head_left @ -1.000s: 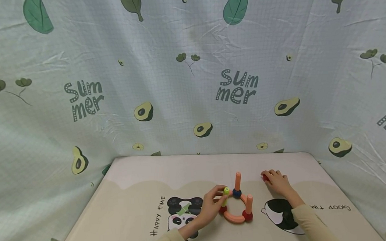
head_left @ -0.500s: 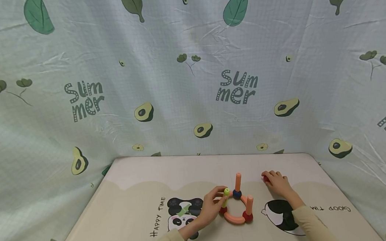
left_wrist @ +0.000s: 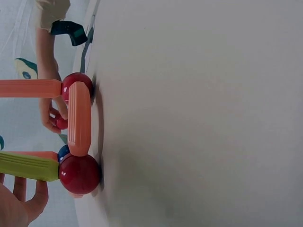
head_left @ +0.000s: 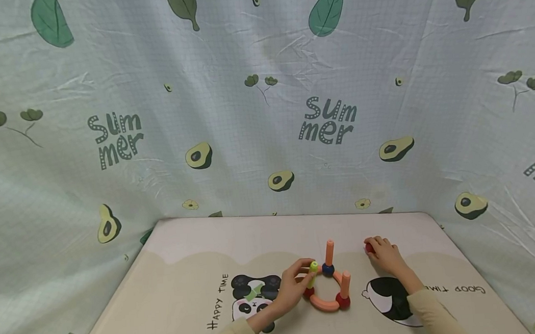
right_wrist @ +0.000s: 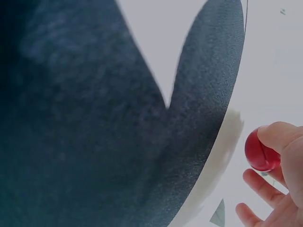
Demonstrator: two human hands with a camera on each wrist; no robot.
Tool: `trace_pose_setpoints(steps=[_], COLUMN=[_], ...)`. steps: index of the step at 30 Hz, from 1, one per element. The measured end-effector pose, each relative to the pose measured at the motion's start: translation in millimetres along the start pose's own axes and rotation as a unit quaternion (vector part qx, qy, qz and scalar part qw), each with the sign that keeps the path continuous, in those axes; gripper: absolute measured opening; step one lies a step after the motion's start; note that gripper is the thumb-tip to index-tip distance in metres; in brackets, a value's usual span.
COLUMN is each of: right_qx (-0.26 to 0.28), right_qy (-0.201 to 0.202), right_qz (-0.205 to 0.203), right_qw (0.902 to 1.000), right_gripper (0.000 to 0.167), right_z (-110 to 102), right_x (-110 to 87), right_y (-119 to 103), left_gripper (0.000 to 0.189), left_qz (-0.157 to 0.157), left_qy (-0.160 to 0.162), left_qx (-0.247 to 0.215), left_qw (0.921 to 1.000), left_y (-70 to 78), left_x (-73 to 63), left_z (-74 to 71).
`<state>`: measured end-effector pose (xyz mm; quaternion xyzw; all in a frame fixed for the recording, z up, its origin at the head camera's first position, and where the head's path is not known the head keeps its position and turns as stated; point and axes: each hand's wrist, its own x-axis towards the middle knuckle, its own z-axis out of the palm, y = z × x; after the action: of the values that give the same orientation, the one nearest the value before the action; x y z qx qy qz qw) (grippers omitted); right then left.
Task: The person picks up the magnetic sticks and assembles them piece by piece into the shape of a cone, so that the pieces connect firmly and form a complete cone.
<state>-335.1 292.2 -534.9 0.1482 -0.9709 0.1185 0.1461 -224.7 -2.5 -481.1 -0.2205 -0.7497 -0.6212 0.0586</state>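
Observation:
A ring of curved orange sticks (head_left: 324, 303) joined by balls lies on the table. My left hand (head_left: 295, 288) pinches a lime-green stick (head_left: 313, 269) between thumb and fingers. That stick rises from a red ball (left_wrist: 79, 174) at the ring's left side. Straight orange sticks stand up from the blue ball (head_left: 328, 270) at the back and the red ball (head_left: 343, 301) at the right. Away to the right of the ring, my right hand (head_left: 387, 257) holds a loose red ball (right_wrist: 258, 150) between thumb and fingers, low over the table.
The table (head_left: 181, 264) has a pale printed cover with pandas and lettering. Behind it hangs a curtain (head_left: 227, 113) with leaf and avocado prints, reaching round both sides.
My right hand, with its red ball, has shifted very slightly to the right. The left hand and the ring look unmoved.

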Motion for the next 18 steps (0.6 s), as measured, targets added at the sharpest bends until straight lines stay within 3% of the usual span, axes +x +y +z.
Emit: trace_pose_setpoints(steps=[7, 18], right_qx=[-0.004, 0.008], right_qy=[0.018, 0.048], right_qz=[-0.023, -0.057], right_qw=[0.9996, 0.9972], right_gripper=[0.032, 0.039], right_z=[-1.6, -16.4], right_x=[-1.2, -5.1], right_y=[-2.9, -27.8], left_gripper=[0.025, 0.027], left_qz=[0.002, 0.002], left_qy=[0.001, -0.010], left_qx=[0.003, 0.005], left_qw=[1.0000, 0.9999], left_y=[1.0, 2.6], left_x=[0.0, 0.2], left_z=[0.4, -1.9])
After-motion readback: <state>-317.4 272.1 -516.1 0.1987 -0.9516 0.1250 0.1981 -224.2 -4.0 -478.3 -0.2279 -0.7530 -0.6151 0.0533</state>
